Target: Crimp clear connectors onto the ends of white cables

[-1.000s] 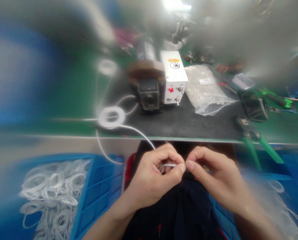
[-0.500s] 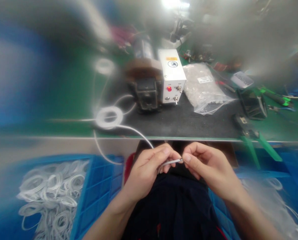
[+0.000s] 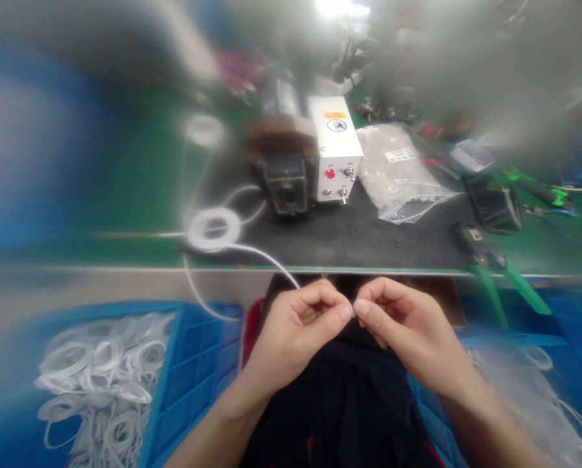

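Observation:
A white cable [image 3: 268, 258] runs from a coil [image 3: 199, 238] on the bench edge down into my left hand [image 3: 298, 328]. That hand is closed round the cable, its thumb and index finger pinched together over the end, which is hidden. Thumb and index finger of my right hand [image 3: 410, 331] are also pinched, meeting the left fingertips just in front of the bench. Whatever small piece sits between the right fingertips cannot be made out.
A machine with a white control box [image 3: 338, 140] stands on a black mat [image 3: 369, 244]. Beside it lie a plastic bag [image 3: 393, 172] of small parts and a green-handled crimping tool [image 3: 490, 257]. Blue crates [image 3: 188, 364] flank my lap, the left one with coiled cables [image 3: 110, 377].
My left thumb and fingers have slid toward the right fingertips and now cover the cable end, which showed between the hands before. My right hand has barely moved.

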Demonstrator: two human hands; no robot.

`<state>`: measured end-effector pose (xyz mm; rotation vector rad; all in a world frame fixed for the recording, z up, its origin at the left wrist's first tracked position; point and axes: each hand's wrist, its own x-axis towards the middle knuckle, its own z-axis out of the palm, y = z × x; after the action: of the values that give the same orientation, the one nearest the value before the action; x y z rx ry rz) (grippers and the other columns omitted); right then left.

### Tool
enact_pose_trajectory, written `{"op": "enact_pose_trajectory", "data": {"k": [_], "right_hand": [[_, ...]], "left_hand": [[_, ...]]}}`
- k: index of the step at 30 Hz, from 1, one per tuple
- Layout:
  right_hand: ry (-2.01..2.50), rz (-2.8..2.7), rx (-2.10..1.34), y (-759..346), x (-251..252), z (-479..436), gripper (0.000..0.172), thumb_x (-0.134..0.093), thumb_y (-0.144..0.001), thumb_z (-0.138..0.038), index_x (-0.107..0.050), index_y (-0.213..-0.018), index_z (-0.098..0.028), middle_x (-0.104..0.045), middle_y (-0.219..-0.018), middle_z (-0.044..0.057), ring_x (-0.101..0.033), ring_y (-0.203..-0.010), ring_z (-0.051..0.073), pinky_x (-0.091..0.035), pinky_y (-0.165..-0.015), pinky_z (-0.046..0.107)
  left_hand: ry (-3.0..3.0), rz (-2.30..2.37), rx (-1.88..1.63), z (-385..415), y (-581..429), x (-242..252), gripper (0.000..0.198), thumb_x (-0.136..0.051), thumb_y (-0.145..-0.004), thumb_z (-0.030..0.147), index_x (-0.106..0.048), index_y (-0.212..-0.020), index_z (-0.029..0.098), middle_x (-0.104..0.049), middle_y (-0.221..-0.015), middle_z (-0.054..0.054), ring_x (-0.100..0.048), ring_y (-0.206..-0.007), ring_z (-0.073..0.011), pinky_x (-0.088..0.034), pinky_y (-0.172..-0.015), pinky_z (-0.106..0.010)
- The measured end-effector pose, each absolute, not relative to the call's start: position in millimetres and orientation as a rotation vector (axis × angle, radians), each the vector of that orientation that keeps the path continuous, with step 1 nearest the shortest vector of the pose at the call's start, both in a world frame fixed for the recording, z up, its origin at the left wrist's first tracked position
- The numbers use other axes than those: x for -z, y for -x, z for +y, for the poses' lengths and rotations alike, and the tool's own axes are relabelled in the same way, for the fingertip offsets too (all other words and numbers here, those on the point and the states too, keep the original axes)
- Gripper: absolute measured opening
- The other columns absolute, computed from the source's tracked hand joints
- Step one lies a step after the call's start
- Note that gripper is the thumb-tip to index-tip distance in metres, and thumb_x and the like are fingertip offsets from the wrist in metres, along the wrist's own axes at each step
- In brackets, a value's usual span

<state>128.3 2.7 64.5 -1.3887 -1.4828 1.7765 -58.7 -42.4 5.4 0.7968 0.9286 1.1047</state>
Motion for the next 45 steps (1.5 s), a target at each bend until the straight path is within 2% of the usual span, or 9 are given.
{"op": "enact_pose_trajectory", "data": {"k": [9,13,20,28,35,40,45], "right_hand": [[1.434,-1.567,-1.607,-131,-62,-6,0.029,-0.074,-0.098,-0.042,-0.072,-0.097,-0.013,-0.062,-0.071,0.000,-0.055,-0.063,0.004,-0.046,-0.059,0.012],[1.451,-1.552,-1.609,-131,-62,-7,0.028,-0.075,-0.097,-0.040,-0.073,-0.094,-0.013,-0.064,-0.071,0.000,-0.057,-0.063,0.005,-0.047,-0.060,0.012],[1.453,-1.549,-1.568,-126,-58,-13,0.030,-0.074,-0.098,-0.040,-0.069,-0.087,-0.013,-0.062,-0.071,0.000,-0.051,-0.061,0.004,-0.043,-0.058,0.014],[1.385,-1.543,-1.383,-114,-37,-36,0.023,-0.065,-0.104,-0.035,-0.064,-0.091,-0.016,-0.061,-0.081,0.000,-0.056,-0.071,0.006,-0.048,-0.067,0.015],[1.363,-1.764,-1.173,-124,-45,-24,0.015,-0.065,-0.102,-0.026,-0.065,-0.089,-0.017,-0.064,-0.082,-0.001,-0.059,-0.071,0.004,-0.048,-0.067,0.012],[1.313,-1.849,-1.194,-127,-51,-13,0.012,-0.066,-0.099,-0.020,-0.065,-0.087,-0.017,-0.062,-0.075,-0.004,-0.057,-0.066,0.002,-0.046,-0.064,0.008],[1.324,-1.755,-1.474,-133,-55,-7,0.019,-0.068,-0.102,-0.031,-0.068,-0.090,-0.016,-0.062,-0.074,-0.003,-0.055,-0.064,0.002,-0.045,-0.062,0.009]], "left_hand": [[-0.831,1.035,-1.160,-47,55,-4,0.015,-0.075,-0.097,0.028,-0.075,-0.088,0.016,-0.062,-0.086,-0.001,-0.057,-0.079,-0.0059,-0.045,-0.073,-0.018],[-0.821,1.029,-1.185,-49,54,0,0.014,-0.075,-0.097,0.028,-0.076,-0.088,0.017,-0.062,-0.087,-0.001,-0.056,-0.079,-0.0065,-0.044,-0.073,-0.020],[-0.824,1.040,-1.233,-50,51,0,0.013,-0.075,-0.096,0.025,-0.075,-0.087,0.018,-0.062,-0.085,0.000,-0.056,-0.078,-0.0066,-0.045,-0.073,-0.020],[-0.719,1.044,-1.405,-54,36,4,0.015,-0.072,-0.098,0.022,-0.071,-0.084,0.018,-0.058,-0.084,0.001,-0.054,-0.078,-0.0068,-0.044,-0.073,-0.021],[-1.085,1.223,-1.354,-55,45,-4,0.008,-0.073,-0.095,0.016,-0.073,-0.088,0.020,-0.062,-0.083,0.001,-0.058,-0.078,-0.0080,-0.045,-0.070,-0.022],[-1.238,1.264,-1.371,-54,48,-6,0.012,-0.073,-0.090,0.008,-0.071,-0.086,0.020,-0.064,-0.083,0.002,-0.059,-0.075,-0.0068,-0.046,-0.066,-0.020],[-1.286,1.296,-1.363,-53,46,-10,0.014,-0.071,-0.089,0.006,-0.068,-0.084,0.018,-0.061,-0.081,0.003,-0.056,-0.071,-0.0047,-0.042,-0.063,-0.018]]}}
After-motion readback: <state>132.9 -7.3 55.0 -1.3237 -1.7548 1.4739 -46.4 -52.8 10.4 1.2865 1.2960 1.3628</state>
